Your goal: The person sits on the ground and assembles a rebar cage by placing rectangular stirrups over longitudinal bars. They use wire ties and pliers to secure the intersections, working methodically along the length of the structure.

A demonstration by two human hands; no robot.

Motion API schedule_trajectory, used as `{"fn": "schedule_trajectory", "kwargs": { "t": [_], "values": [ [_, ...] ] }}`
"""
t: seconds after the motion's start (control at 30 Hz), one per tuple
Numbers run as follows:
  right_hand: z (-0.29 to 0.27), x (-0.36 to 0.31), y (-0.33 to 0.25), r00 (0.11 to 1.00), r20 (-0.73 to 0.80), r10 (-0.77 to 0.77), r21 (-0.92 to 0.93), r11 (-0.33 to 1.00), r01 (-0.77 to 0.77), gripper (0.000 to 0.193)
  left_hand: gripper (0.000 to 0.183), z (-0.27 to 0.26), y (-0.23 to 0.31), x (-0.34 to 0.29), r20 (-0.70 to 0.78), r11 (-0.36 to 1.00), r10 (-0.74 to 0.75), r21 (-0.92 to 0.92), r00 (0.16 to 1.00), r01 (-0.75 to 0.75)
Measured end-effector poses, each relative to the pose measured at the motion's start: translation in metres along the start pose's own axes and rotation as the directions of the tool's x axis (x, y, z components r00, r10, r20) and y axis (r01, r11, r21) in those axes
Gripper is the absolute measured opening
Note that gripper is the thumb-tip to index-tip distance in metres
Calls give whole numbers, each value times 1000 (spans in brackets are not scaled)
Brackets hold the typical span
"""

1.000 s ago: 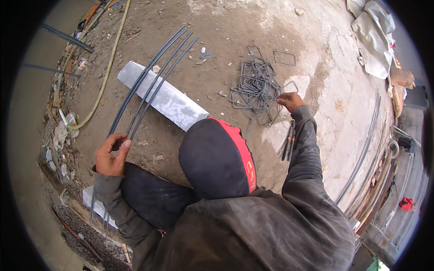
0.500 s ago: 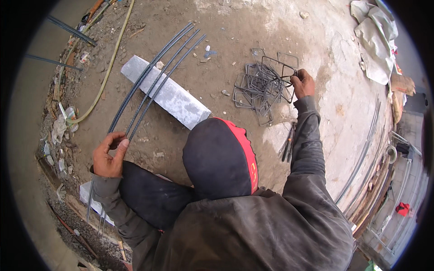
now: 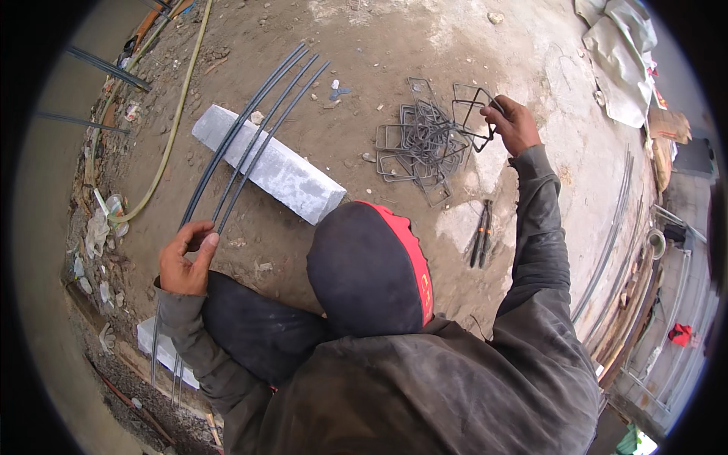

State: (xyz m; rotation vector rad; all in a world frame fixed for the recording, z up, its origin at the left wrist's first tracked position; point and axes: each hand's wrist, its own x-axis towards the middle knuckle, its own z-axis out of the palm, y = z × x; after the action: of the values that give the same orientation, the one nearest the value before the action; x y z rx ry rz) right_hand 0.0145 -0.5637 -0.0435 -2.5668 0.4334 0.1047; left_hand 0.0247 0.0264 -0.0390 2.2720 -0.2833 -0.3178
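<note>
In my right hand (image 3: 517,127) a bent square steel stirrup (image 3: 472,106) is pinched between thumb and fingers, raised at the right edge of a tangled pile of stirrups (image 3: 427,140) on the ground. My left hand (image 3: 186,259) is curled around long ribbed rebars (image 3: 241,129) near their middle, its fingers partly hidden. Several of these bars run side by side, propped across a pale grey concrete block (image 3: 296,178). Their near ends pass under my left forearm, by a second pale block (image 3: 155,345).
Pliers with orange-marked handles (image 3: 481,233) lie between the pile and my right arm. A yellowish hose (image 3: 180,106) curves along the left, beside rubble. More thin bars (image 3: 607,235) lie at the right, and a whitish sheet (image 3: 628,72) at the far right. My dark-trousered knees take up the near middle.
My right hand has moved slightly right, drawing the stirrup toward the edge of the pile. My left hand stays at the rebars. The view has shifted a little.
</note>
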Motion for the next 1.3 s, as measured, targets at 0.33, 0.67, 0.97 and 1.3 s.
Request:
{"fn": "schedule_trajectory", "kwargs": {
  "t": [0.33, 0.67, 0.97, 1.3],
  "values": [
    [14, 2, -39, 943, -289, 162, 471, 882, -8, 33, 26, -5, -3, -1, -10, 1000, 11, 16, 1000, -11],
    [-87, -27, -103, 650, -747, 138, 588, 593, 550, 19, 28, -6, -6, 1, -2, 1000, -15, 3, 1000, 15],
    [-120, -55, -196, 853, -212, -477, 862, 320, 393, 35, 49, -14, 31, 20, 14, 962, 43, -269, 999, -37],
    [21, -19, -290, 684, -53, -727, 912, 243, 330, 33, 76, 30, 141, 91, 280, 349, 543, -933, 792, 91]
  ]
}}
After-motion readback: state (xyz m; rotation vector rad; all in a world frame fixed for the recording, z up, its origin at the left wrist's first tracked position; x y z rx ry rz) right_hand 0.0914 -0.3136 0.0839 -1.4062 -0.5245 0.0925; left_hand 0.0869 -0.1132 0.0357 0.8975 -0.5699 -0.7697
